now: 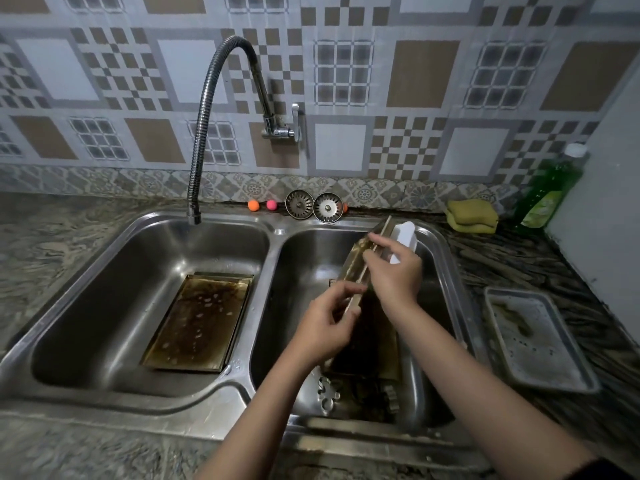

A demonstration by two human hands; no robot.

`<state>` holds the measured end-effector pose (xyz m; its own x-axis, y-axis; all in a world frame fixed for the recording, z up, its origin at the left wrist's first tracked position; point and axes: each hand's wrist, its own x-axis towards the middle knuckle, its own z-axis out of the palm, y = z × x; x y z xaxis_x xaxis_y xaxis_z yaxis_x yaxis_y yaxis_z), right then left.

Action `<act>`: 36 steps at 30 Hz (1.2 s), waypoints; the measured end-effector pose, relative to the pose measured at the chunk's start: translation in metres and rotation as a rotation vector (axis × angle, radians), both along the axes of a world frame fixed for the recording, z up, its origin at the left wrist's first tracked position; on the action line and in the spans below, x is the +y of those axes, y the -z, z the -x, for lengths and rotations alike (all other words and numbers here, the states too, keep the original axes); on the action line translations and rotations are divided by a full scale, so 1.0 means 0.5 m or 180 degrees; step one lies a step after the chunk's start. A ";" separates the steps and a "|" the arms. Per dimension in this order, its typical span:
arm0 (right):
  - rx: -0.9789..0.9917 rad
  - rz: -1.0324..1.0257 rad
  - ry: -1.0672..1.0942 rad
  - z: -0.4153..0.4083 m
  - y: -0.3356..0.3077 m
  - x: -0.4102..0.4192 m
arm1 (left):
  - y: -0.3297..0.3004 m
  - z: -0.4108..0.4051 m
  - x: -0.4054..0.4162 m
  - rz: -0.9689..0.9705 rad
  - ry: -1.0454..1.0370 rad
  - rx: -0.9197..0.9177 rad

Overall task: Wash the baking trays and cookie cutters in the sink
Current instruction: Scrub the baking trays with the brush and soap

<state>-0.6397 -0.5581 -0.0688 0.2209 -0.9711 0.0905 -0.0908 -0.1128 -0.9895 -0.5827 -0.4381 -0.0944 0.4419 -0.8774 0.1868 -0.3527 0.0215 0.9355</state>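
Note:
A tilted golden baking tray [358,261] stands on edge over the right basin of the steel double sink [273,237]. My left hand [327,323] grips its lower edge. My right hand [393,268] rests on its upper part and holds a white scrubber [405,237]. Another dark tray [372,355] lies under it in the right basin. A burnt, stained tray [199,320] lies flat in the left basin. Metal cookie cutters [329,393] [391,398] sit at the front of the right basin. A grey tray [535,337] rests on the right counter.
The flexible tap [207,133] hangs over the left basin, with no water visible. Two sink strainers [313,204] and small coloured balls [261,205] stand at the back rim. A green sponge [471,216] and a green soap bottle [550,188] stand on the counter at the back right.

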 end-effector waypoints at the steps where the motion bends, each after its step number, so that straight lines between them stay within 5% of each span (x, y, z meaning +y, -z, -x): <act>1: -0.0095 -0.0007 0.0048 0.006 -0.002 -0.001 | -0.001 -0.004 0.003 0.0125 -0.0011 0.0256; 7: -0.0583 -0.0248 -0.0249 0.049 -0.019 -0.022 | 0.023 -0.099 0.032 -0.0261 -0.0891 0.0680; 14: -0.0882 -0.0875 -0.0735 0.042 -0.014 -0.014 | 0.035 -0.180 0.101 -0.0726 -0.0188 0.2076; 20: -0.0737 -0.0949 -0.1194 0.009 0.002 -0.004 | 0.044 -0.207 0.138 -0.0312 -0.0778 0.2546; 30: -0.0141 -0.0922 -0.1147 0.034 0.062 0.023 | 0.048 -0.509 0.299 -0.0428 -0.2851 0.1563; 36: 0.0169 -0.1077 -0.0970 0.075 0.108 0.029 | 0.094 -0.617 0.335 -0.1119 -0.3208 0.0682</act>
<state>-0.6773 -0.5434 -0.1227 0.4967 -0.8341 -0.2399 -0.1551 0.1866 -0.9701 -0.2744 -0.2704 -0.1416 0.9819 -0.0827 -0.1706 0.1130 -0.4672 0.8769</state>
